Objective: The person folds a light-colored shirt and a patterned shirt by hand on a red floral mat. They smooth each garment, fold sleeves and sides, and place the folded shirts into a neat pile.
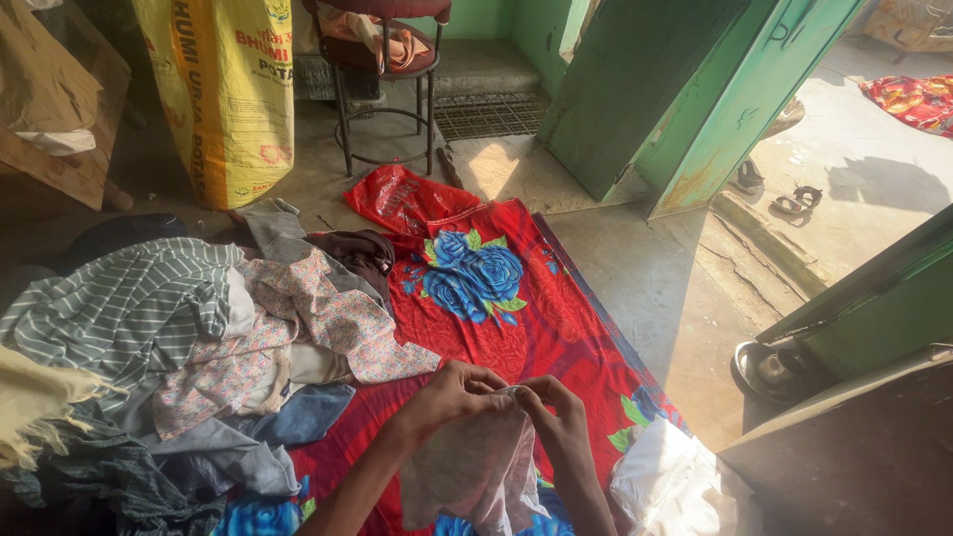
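1. Left hand [452, 389] and right hand [556, 409]: both pinch the top edge of a pale pink garment [476, 467], held up low in the view above the blanket.
2. White cloth [670, 486], just right of the forearms.
3. Red blanket [556, 328] with blue roses, spread on the floor.
4. Clothes pile [199, 337], to the left.
5. Yellow sack [223, 94] and metal stool [382, 69], farthest back.

Both bare forearms rise from the bottom edge, low and centre in the frame, and converge. The left hand [449, 389] is curled, knuckles up, its fingers pinched shut on the pale cloth [476, 467]. The right hand [556, 402] meets it fingertip to fingertip, thumb and fingers likewise pinched closed.
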